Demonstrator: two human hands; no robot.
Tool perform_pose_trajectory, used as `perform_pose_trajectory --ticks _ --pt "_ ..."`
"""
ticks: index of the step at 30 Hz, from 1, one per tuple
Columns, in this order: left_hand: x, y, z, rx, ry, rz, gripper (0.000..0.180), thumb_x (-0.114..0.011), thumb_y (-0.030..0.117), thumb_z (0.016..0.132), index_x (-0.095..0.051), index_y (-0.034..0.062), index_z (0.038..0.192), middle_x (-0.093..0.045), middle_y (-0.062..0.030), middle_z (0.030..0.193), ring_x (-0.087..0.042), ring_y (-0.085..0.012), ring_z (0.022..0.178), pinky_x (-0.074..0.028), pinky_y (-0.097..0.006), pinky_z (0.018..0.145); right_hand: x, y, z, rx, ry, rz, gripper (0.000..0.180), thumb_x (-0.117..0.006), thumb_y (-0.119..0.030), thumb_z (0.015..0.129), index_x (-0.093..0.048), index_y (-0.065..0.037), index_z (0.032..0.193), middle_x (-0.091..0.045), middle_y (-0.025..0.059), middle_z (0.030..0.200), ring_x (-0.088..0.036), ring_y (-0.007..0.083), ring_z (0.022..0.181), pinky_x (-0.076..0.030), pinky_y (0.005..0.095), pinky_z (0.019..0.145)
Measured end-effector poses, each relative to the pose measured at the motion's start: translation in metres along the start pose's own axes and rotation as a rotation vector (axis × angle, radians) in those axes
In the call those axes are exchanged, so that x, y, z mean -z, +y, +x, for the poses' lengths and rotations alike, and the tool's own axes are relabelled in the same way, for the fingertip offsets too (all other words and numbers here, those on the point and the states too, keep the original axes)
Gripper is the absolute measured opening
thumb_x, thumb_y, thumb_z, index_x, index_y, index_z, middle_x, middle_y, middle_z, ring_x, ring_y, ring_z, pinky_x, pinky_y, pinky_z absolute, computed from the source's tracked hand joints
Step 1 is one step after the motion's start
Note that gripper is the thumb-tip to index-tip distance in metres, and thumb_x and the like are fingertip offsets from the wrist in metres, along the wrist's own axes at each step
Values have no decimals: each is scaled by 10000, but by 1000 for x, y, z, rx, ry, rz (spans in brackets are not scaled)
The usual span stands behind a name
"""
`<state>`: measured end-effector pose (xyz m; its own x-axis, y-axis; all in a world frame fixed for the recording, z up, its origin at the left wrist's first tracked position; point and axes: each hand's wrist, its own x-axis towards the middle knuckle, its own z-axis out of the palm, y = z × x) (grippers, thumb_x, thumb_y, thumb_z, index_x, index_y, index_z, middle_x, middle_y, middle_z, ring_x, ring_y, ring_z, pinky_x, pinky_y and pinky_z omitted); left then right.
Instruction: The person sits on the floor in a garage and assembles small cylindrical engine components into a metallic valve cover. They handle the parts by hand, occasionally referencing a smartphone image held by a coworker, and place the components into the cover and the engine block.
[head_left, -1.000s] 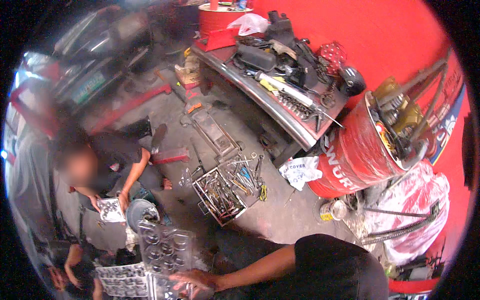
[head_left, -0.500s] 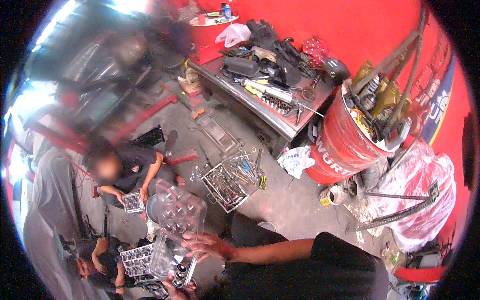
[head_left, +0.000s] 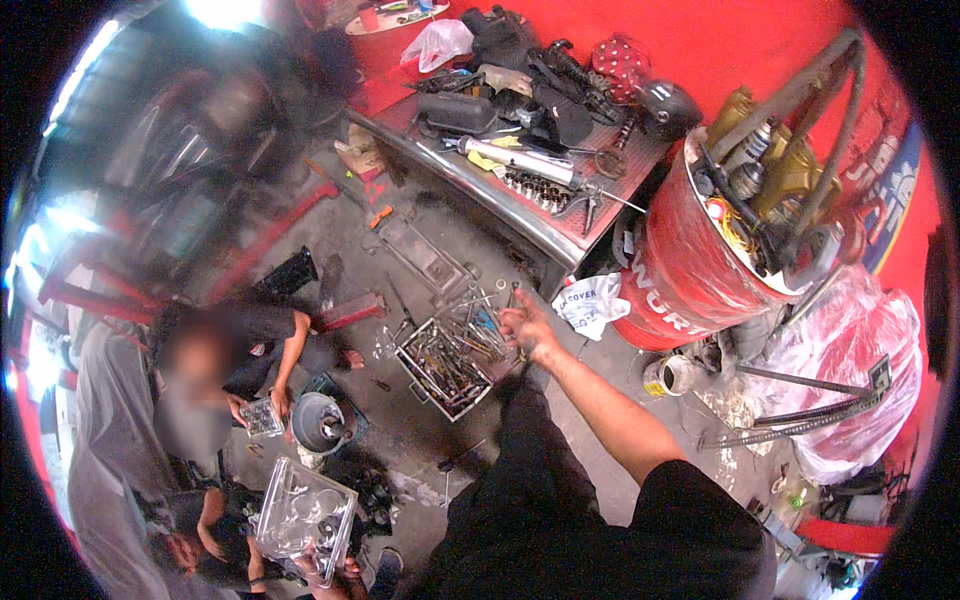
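My left hand (head_left: 340, 578), at the lower edge, grips a clear plastic tray (head_left: 303, 500) by its near end. The tray is tilted, and round shapes show through the plastic near my fingers; whether they are separate pieces I cannot tell. My right hand (head_left: 528, 328) is stretched forward, its fingers apart and nothing visible in them. It is beside the right end of a metal box of hand tools (head_left: 440, 395) on the floor.
A person (head_left: 270, 340) crouching at left holds a small clear tray (head_left: 262, 418) by a grey bucket (head_left: 320, 422). Another person (head_left: 205, 515) is at lower left. A cluttered metal bench (head_left: 400, 165) and a red drum (head_left: 665, 250) stand ahead. A floor jack (head_left: 430, 255) lies beyond the tools.
My right hand has let go of the clear plastic packaging and moved forward and right, toward the tool box. The raised clear flap no longer stands up; the tray in my left hand has moved left.
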<state>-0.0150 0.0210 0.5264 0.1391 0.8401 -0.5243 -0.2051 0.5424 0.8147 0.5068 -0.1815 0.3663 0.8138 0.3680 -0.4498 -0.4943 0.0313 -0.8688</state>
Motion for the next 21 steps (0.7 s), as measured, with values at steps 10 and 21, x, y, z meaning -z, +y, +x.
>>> perform_pose_trajectory --ticks 10,21 --pt "-115 -39 82 4 -347 -88 261 -574 261 928 -640 57 1077 -681 -86 1059 -644 -219 906 -549 -357 762 28 -72 218 282 50 -925 651 -604 -448 874 -424 -94 1390 -53 205 1589 -478 419 1259 -408 449 1045" --pt "-376 -48 2 64 -89 -5 479 -529 464 951 -566 88 1244 -656 -109 1161 -627 -283 1055 -562 -443 842 43 -89 405 393 177 -1140 637 -635 -330 850 -382 -16 1343 -78 229 1576 -597 416 1086 -527 465 863"
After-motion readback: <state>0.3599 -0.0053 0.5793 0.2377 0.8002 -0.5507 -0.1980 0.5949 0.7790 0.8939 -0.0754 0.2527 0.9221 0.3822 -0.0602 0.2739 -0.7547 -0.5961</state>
